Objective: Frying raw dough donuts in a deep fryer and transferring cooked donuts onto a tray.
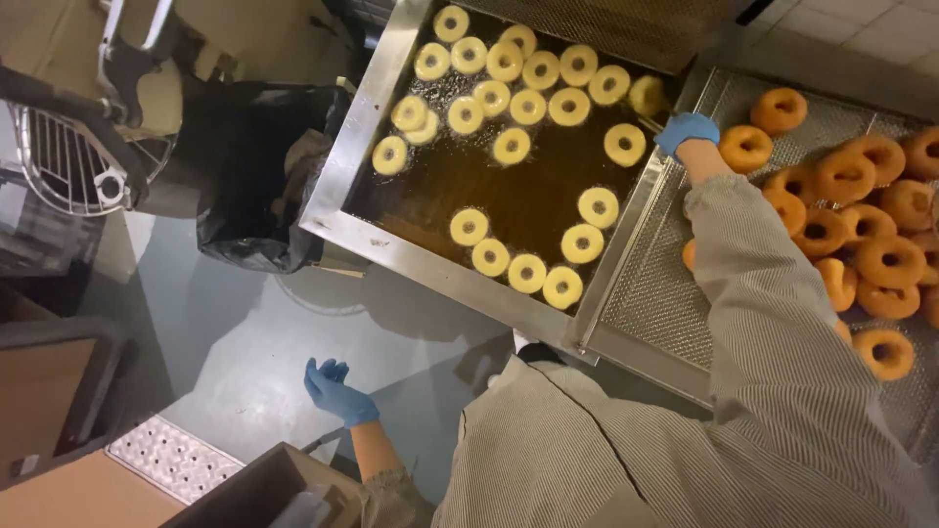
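Blue-gloved right hand (687,131) held a thin stick (649,123) under a pale donut (647,95) over the fryer (391,49), seemingly turning it; left hand (335,389) hung open, empty.

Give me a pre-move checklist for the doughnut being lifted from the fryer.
1. Right hand gloved, at the fryer's right edge: ok.
2. Thin stick in right hand reaching the pale doughnut: ok; whether it is hooked: cannot tell.
3. Left hand gloved, empty, away from the oil: ok.
4. Free space on the mesh draining tray beside the browned doughnuts: ok.
5. Right sleeve over the tray, not the oil: ok.
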